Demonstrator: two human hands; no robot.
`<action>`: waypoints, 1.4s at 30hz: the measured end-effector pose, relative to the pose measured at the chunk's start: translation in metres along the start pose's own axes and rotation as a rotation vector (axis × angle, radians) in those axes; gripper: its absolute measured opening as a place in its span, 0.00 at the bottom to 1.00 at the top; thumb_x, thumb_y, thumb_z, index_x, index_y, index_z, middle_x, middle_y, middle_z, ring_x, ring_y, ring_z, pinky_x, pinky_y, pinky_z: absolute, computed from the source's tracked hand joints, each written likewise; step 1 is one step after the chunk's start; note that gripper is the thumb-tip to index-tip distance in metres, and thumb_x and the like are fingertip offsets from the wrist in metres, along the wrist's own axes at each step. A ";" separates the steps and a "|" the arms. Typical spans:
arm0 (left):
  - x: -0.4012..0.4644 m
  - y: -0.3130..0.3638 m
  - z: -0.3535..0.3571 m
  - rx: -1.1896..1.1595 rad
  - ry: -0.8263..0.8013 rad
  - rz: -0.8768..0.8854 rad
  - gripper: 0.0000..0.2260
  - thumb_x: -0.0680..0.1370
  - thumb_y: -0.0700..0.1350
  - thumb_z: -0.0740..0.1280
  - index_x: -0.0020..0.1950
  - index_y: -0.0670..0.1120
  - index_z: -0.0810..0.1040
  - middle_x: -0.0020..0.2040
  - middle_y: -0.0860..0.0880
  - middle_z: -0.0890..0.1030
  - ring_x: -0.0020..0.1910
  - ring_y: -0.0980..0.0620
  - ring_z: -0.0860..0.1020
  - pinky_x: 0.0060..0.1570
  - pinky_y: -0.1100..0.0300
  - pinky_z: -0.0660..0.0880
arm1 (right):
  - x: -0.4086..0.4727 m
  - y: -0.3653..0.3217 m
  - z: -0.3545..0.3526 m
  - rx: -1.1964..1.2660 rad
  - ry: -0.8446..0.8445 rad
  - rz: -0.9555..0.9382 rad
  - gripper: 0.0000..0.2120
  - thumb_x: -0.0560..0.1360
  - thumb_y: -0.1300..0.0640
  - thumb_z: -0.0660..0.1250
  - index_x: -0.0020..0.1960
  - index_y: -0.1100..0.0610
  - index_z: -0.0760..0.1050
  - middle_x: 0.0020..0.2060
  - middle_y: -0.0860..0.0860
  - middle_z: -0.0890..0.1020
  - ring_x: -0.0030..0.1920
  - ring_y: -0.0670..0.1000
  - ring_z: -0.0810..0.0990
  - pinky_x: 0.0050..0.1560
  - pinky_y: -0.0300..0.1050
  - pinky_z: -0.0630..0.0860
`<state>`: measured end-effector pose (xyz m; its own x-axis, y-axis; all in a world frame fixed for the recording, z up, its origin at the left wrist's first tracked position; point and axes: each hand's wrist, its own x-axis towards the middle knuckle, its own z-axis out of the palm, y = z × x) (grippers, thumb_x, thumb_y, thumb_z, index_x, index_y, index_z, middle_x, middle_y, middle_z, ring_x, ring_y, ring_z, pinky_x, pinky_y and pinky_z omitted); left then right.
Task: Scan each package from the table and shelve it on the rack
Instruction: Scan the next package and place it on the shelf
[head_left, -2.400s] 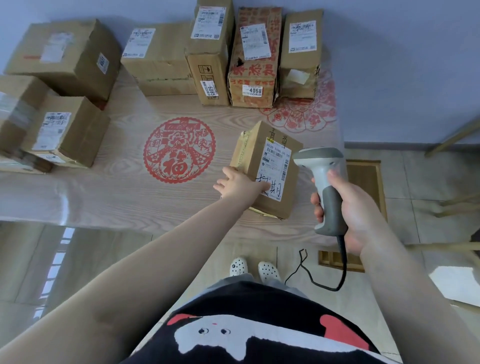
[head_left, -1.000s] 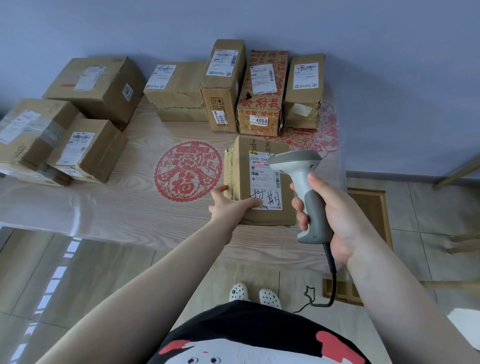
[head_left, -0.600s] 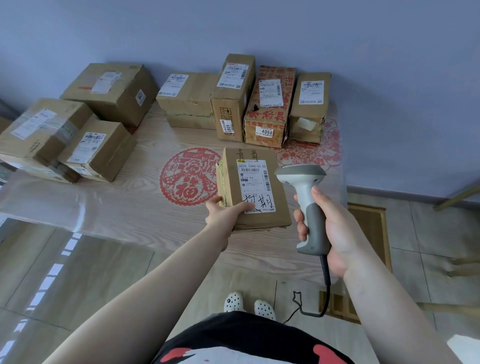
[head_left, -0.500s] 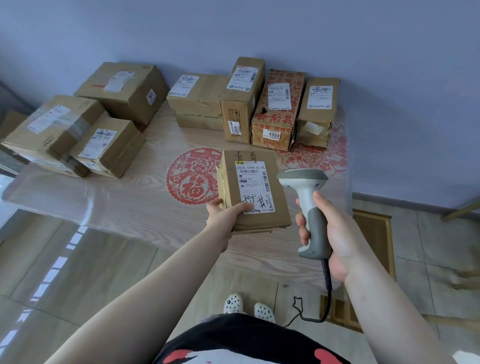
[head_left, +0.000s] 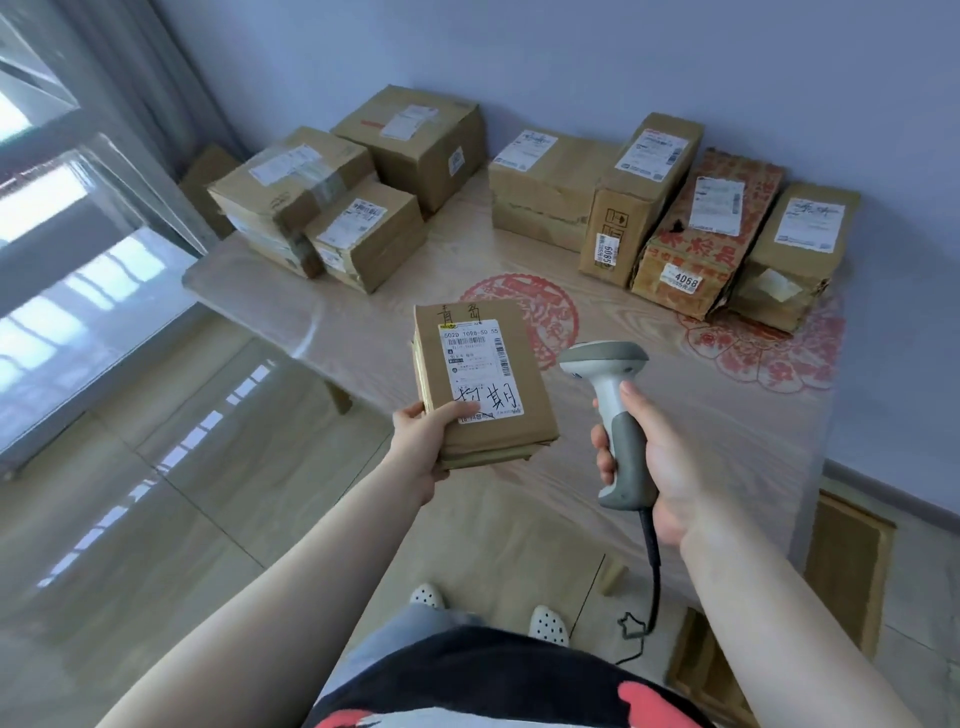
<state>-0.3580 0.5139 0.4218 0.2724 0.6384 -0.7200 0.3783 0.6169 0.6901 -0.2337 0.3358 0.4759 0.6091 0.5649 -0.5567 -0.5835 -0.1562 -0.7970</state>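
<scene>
1. Right hand (head_left: 657, 457) wrapped round the grey grip of a scanner (head_left: 610, 410); scanner upright, its head pointing away from the body, cable (head_left: 649, 571) hanging from the butt toward the floor.
2. Left hand (head_left: 421, 441) holds a flat brown package (head_left: 483, 384) by its near left corner: thumb on top at the edge of the white label, fingers underneath. Package is lifted clear of the worktop (head_left: 675, 441), label side up, just left of the scanner and not touching it. Handwritten black characters on the label and on the top edge.
3. Beyond both hands, a red paper-cut design (head_left: 545, 312) lies flat on the worktop.
4. Farther, beyond the left hand: three boxes (head_left: 358, 208) grouped at the worktop's left end, labels up.
5. Farther, beyond the right hand: a row of four boxes (head_left: 670, 208) along the wall, two carrying number tags, "6085" and "4068". A second red design shows under the row's right end.
6. Rack: not in view.
</scene>
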 end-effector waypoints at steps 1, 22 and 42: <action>0.001 0.001 -0.012 -0.031 0.014 0.003 0.32 0.70 0.47 0.77 0.69 0.50 0.65 0.50 0.51 0.79 0.44 0.50 0.77 0.50 0.52 0.73 | 0.001 0.002 0.011 -0.014 -0.018 0.003 0.17 0.79 0.44 0.61 0.49 0.57 0.76 0.30 0.51 0.78 0.26 0.48 0.72 0.29 0.40 0.70; 0.040 0.034 -0.436 -0.462 0.352 0.070 0.35 0.69 0.46 0.78 0.71 0.51 0.64 0.55 0.51 0.78 0.43 0.52 0.77 0.43 0.55 0.71 | 0.020 0.089 0.400 -0.353 -0.276 -0.027 0.19 0.79 0.42 0.63 0.47 0.59 0.75 0.30 0.51 0.78 0.24 0.46 0.73 0.26 0.39 0.72; 0.160 0.195 -0.659 -0.672 0.489 0.214 0.36 0.69 0.45 0.78 0.72 0.51 0.63 0.54 0.51 0.79 0.45 0.52 0.78 0.42 0.55 0.71 | 0.123 0.077 0.728 -0.447 -0.504 -0.026 0.18 0.79 0.42 0.63 0.48 0.58 0.75 0.32 0.52 0.77 0.23 0.46 0.71 0.26 0.40 0.70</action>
<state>-0.8239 1.0398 0.4902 -0.1925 0.8034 -0.5634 -0.2843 0.5039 0.8156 -0.5949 0.9833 0.5173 0.2317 0.8652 -0.4447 -0.2272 -0.3964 -0.8895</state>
